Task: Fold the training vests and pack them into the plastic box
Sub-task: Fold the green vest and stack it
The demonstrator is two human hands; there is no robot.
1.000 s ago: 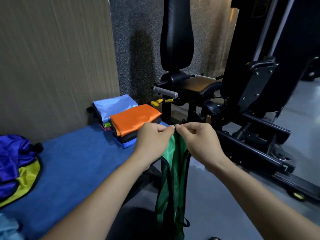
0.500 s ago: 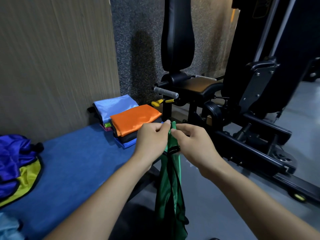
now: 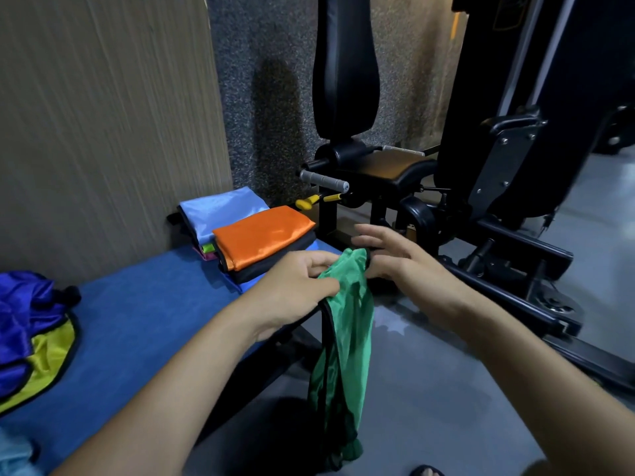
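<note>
A green training vest (image 3: pixel 347 334) with black trim hangs down past the edge of the blue padded bench (image 3: pixel 137 324). My left hand (image 3: pixel 295 286) grips its top, bunched in the fingers. Just right of the vest's top, my right hand (image 3: pixel 395 255) is spread with straight fingers and holds nothing that I can see. At the bench's far end lies a folded orange vest (image 3: pixel 261 231) on darker folded ones, with a folded light blue vest (image 3: pixel 220 207) behind it. Unfolded purple (image 3: pixel 24 304) and yellow (image 3: pixel 48 355) vests lie at the left. No plastic box is in view.
A black gym machine (image 3: pixel 498 201) with a seat pad, a grey handle (image 3: pixel 323 180) and a frame stands right of the bench. Behind the bench is a wood-grain wall (image 3: pixel 103 115). Grey floor (image 3: pixel 446 407) lies below the hanging vest.
Both hands pinched the vest's top together before. My right hand has now let go and opened to the right, while my left hand keeps the vest bunched.
</note>
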